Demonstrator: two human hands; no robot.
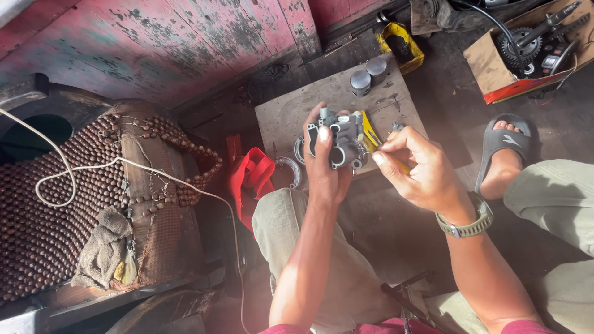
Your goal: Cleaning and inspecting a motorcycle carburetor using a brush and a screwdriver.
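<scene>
The left hand (325,167) is clamped around a small grey metal engine part (339,141), thumb pressed on its front face and fingers wrapped behind, holding it upright at chest height above a square wooden board (291,117). The right hand (414,170) is pinched closed on a yellow-handled tool (370,134), whose tip meets the right side of the metal part; the tip itself is hidden, so the kind of tool is unclear. A grey-green watch (468,226) sits on the right wrist.

All places below are given from the wooden board. 2 silver metal cylinders (367,74) stand on its far edge. A metal ring (289,170) lies at its near left corner, and a red strap (253,176) lies just left of that. A yellow tray (402,46) sits beyond its far right corner. A cardboard box of gears and parts (526,52) is well to the right. A foot in a grey sandal (504,151) rests near its right side.

The work appears to be mid-step: prying or turning something on the part. The next move seems to call for a firm left-hand hold and small, careful tool pressure.
</scene>
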